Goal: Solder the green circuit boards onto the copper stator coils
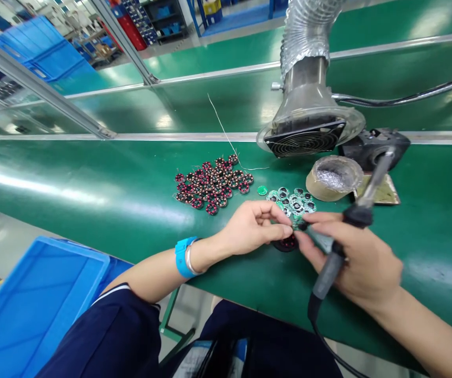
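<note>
The left hand (255, 228) has its thumb and forefinger drawn narrow on a small green-and-black part (300, 224); the exact contact is partly hidden. The right hand (362, 257) meets it from the other side, finger and thumb about the same part, its grip also carrying a soldering iron (358, 215). So the part lies between the two sets of fingertips, about equally near to both. Just below, a dark round piece (285, 244) shows between the thumbs; whether it is joined to the part is unclear.

The iron's long axis slants from its cable near the body up and away to the right, so its metal end points away from the part, towards the dark stand (395, 142).

Just beyond the fingertips lies a cluster of green discs (297, 203), crowding the far side of the grip, with a lone green disc (263, 190) to its left. Farther left on the table (143, 220) is a pile of dark red rings (210, 181). Beyond the right hand sit a tub (320, 190) and a shallow tray (379, 190); a fume hood (308, 126) hangs above and behind the discs.
</note>
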`<action>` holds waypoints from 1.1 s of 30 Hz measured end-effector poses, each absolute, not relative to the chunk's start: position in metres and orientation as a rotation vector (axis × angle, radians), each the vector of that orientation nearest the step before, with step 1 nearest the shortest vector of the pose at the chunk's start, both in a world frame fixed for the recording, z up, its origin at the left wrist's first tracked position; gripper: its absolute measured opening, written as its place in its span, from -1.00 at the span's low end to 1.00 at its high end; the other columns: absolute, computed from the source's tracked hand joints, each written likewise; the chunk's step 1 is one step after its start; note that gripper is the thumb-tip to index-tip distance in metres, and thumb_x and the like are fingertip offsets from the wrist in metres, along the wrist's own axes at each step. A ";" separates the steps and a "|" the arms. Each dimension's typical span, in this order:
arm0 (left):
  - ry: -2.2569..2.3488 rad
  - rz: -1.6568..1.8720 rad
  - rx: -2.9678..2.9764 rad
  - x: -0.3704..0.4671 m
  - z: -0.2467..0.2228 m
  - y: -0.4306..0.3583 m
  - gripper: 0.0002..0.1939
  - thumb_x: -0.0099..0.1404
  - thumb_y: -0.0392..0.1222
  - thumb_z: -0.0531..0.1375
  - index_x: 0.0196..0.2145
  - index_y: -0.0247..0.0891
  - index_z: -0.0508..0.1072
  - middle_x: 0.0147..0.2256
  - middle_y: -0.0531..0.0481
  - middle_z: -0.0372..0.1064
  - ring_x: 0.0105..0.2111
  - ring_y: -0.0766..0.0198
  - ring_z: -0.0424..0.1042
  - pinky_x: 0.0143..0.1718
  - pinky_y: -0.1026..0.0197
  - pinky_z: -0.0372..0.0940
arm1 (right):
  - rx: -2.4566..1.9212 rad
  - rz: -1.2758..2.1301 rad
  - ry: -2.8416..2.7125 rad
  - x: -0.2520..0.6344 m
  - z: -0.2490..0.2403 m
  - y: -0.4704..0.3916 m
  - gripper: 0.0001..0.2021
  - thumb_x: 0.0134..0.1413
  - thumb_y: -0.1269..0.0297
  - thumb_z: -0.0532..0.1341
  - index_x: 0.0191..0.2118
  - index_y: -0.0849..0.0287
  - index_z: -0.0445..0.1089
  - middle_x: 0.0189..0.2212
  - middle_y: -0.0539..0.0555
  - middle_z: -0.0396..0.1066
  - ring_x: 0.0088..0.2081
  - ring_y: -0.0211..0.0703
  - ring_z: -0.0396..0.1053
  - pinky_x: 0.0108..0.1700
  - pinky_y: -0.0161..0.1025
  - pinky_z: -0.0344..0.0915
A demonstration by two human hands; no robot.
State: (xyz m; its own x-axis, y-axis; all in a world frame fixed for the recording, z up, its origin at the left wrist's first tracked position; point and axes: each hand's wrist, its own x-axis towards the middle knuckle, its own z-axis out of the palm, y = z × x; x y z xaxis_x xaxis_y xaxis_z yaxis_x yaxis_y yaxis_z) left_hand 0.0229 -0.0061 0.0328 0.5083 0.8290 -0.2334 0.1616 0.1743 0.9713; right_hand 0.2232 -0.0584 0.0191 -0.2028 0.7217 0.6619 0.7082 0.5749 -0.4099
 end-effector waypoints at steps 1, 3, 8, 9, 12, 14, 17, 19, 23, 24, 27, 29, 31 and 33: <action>0.940 0.614 1.489 0.018 0.031 -0.003 -0.73 0.10 -0.13 0.29 -0.27 -0.33 0.45 -0.46 0.03 0.40 -0.55 0.42 0.26 -0.51 0.31 0.21 | -1.202 0.055 -1.913 0.229 0.020 -0.059 -0.77 0.11 0.31 0.32 -0.14 0.04 0.31 -0.22 0.02 0.54 -0.33 -0.17 0.53 -0.35 -0.24 0.46; 0.853 0.635 1.836 0.010 0.026 0.002 -0.63 0.05 -0.26 0.26 -0.13 -0.30 0.47 -0.25 -0.07 0.45 -0.32 0.28 0.39 -0.27 0.19 0.33 | -1.253 0.140 -1.891 0.239 0.019 -0.060 -0.70 0.09 0.24 0.34 -0.09 0.07 0.30 -0.21 0.05 0.54 -0.37 -0.19 0.52 -0.37 -0.25 0.46; 0.756 0.503 2.213 0.010 0.004 0.004 -0.63 0.09 -0.13 0.37 -0.12 -0.23 0.51 -0.12 -0.09 0.41 -0.05 0.09 0.38 0.06 -0.01 0.22 | -1.090 0.300 -2.052 0.238 0.010 -0.060 -0.64 0.11 0.33 0.31 0.00 0.10 0.24 -0.16 0.06 0.53 -0.28 -0.21 0.54 -0.26 -0.28 0.50; 0.787 0.501 2.218 0.012 0.000 0.001 -0.66 0.11 -0.10 0.37 -0.15 -0.23 0.51 -0.14 -0.07 0.42 -0.08 0.11 0.39 0.03 0.00 0.21 | -1.057 0.323 -2.081 0.235 0.008 -0.058 -0.64 0.11 0.35 0.30 0.01 0.09 0.23 -0.16 0.06 0.53 -0.25 -0.19 0.54 -0.23 -0.26 0.51; 0.898 0.542 2.197 0.019 -0.007 -0.008 -0.72 0.07 -0.17 0.39 -0.24 -0.24 0.51 -0.19 -0.02 0.44 -0.14 0.14 0.40 -0.04 0.04 0.21 | -0.975 0.386 -2.145 0.229 0.007 -0.054 -0.65 0.13 0.38 0.27 0.02 0.08 0.23 -0.17 0.05 0.53 -0.21 -0.16 0.55 -0.18 -0.21 0.51; 0.951 0.582 2.175 0.020 -0.008 -0.013 -0.73 0.05 -0.22 0.39 -0.25 -0.24 0.51 -0.21 -0.01 0.43 -0.14 0.15 0.40 -0.05 0.06 0.22 | -0.962 0.425 -2.177 0.229 0.008 -0.052 -0.66 0.14 0.38 0.26 0.01 0.09 0.23 -0.18 0.06 0.53 -0.21 -0.15 0.54 -0.18 -0.20 0.50; 0.896 0.602 2.161 0.015 -0.006 -0.012 -0.71 0.12 -0.15 0.40 -0.21 -0.24 0.51 -0.21 -0.02 0.44 -0.14 0.16 0.41 -0.07 0.09 0.25 | -0.984 0.440 -2.232 0.230 0.011 -0.050 -0.68 0.15 0.38 0.25 0.02 0.11 0.25 -0.19 0.08 0.52 -0.21 -0.14 0.51 -0.19 -0.19 0.48; 0.806 0.606 2.142 0.009 -0.003 -0.008 -0.72 0.19 -0.12 0.37 -0.17 -0.25 0.49 -0.20 -0.04 0.45 -0.14 0.18 0.42 -0.08 0.12 0.30 | -0.987 0.415 -2.271 0.231 0.012 -0.049 -0.68 0.16 0.38 0.23 0.03 0.11 0.26 -0.21 0.07 0.52 -0.24 -0.15 0.50 -0.22 -0.19 0.46; 0.681 0.656 2.072 0.000 0.000 0.000 -0.92 0.34 -0.27 0.23 -0.20 -0.28 0.48 -0.23 -0.05 0.49 -0.19 0.26 0.46 -0.09 0.20 0.35 | -0.975 0.371 -2.291 0.229 0.013 -0.048 -0.68 0.16 0.40 0.22 0.03 0.11 0.27 -0.22 0.08 0.53 -0.26 -0.17 0.48 -0.24 -0.21 0.44; 0.649 0.672 2.061 -0.001 0.000 0.001 -0.94 0.35 -0.29 0.21 -0.22 -0.28 0.49 -0.25 -0.05 0.49 -0.20 0.28 0.46 -0.10 0.21 0.36 | -0.978 0.368 -2.289 0.229 0.013 -0.047 -0.68 0.15 0.40 0.23 0.03 0.11 0.27 -0.21 0.08 0.53 -0.26 -0.17 0.48 -0.24 -0.21 0.44; 0.576 0.698 2.035 -0.001 0.000 0.001 -0.93 0.36 -0.30 0.20 -0.26 -0.31 0.51 -0.27 -0.05 0.50 -0.24 0.30 0.47 -0.13 0.24 0.37 | -0.981 0.362 -2.283 0.230 0.012 -0.047 -0.66 0.14 0.40 0.25 0.03 0.13 0.28 -0.19 0.11 0.52 -0.23 -0.15 0.49 -0.22 -0.21 0.44; 0.572 0.695 2.025 0.001 0.002 0.001 -0.92 0.35 -0.30 0.21 -0.27 -0.32 0.51 -0.28 -0.06 0.49 -0.25 0.30 0.46 -0.16 0.26 0.36 | -0.977 0.362 -2.274 0.231 0.012 -0.048 -0.64 0.13 0.41 0.26 0.04 0.14 0.27 -0.15 0.12 0.52 -0.19 -0.14 0.50 -0.17 -0.20 0.46; 0.603 0.673 2.005 0.003 0.004 0.000 -0.93 0.33 -0.30 0.22 -0.27 -0.32 0.51 -0.29 -0.05 0.48 -0.30 0.33 0.44 -0.24 0.29 0.35 | -0.973 0.367 -2.240 0.231 0.013 -0.049 -0.62 0.11 0.42 0.28 0.05 0.14 0.27 -0.11 0.13 0.52 -0.15 -0.13 0.50 -0.11 -0.19 0.47; 0.645 0.634 1.967 0.006 0.006 -0.001 -0.93 0.31 -0.29 0.22 -0.28 -0.33 0.50 -0.32 -0.02 0.45 -0.36 0.37 0.42 -0.33 0.34 0.32 | -0.955 0.359 -2.186 0.231 0.014 -0.051 -0.61 0.07 0.46 0.30 0.03 0.15 0.28 -0.11 0.13 0.51 -0.12 -0.14 0.51 -0.09 -0.20 0.47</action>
State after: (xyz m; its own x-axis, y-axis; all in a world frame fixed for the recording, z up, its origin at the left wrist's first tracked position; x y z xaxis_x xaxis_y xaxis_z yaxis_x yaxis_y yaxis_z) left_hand 0.0060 -0.0009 0.0056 0.7279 0.6647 0.1684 0.1793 -0.4215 0.8889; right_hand 0.2308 -0.0514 0.0138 -0.4718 0.7254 0.5011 0.5270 0.6877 -0.4993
